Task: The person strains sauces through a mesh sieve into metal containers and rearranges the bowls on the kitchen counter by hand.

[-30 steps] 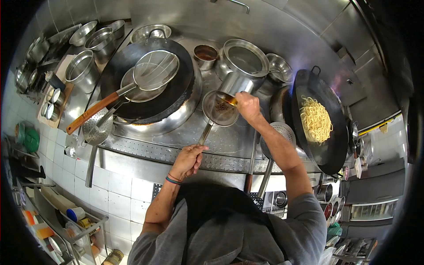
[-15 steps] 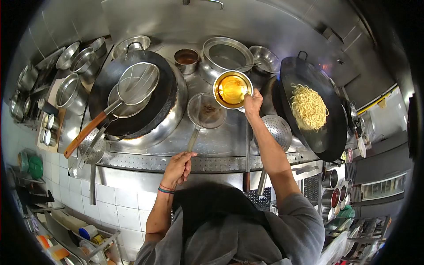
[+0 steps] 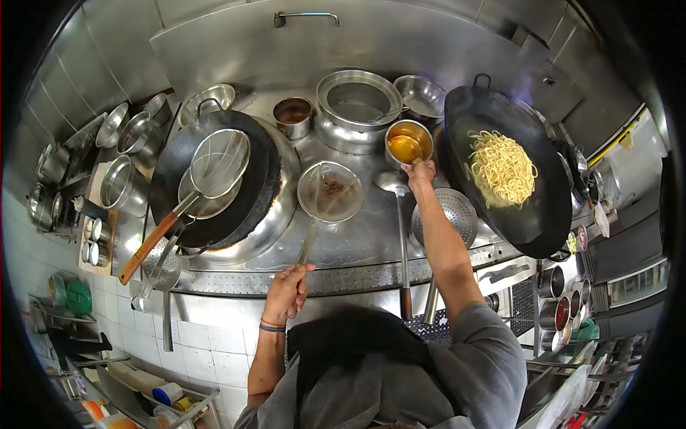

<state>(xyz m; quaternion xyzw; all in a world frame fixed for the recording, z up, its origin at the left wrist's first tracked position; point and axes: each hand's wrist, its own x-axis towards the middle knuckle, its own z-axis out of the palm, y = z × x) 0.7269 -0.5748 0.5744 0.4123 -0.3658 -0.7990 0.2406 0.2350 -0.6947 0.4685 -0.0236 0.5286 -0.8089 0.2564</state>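
My left hand (image 3: 287, 293) is closed around the handle of a fine mesh strainer (image 3: 330, 191), which is over the steel stove top with dark bits in its mesh. With my right hand (image 3: 420, 172) I grip a small steel pot (image 3: 409, 141) holding amber liquid that looks like oil. It is just left of the right wok (image 3: 509, 193), where a heap of pale noodles (image 3: 501, 170) lies. A ladle (image 3: 392, 182) and a perforated skimmer (image 3: 444, 217) rest near my right forearm.
On the left, a wok (image 3: 214, 229) carries a wooden-handled strainer (image 3: 220, 163). Behind stand a wide steel pot (image 3: 359, 129), a small pot of reddish-brown liquid (image 3: 293, 118) and a steel bowl (image 3: 419, 96). A tap (image 3: 307, 16) juts from the back wall.
My right hand has carried the small pot to the right and farther back, uncovering the ladle's bowl. The camera view has tilted upward. My left hand still holds the strainer in nearly the same place.
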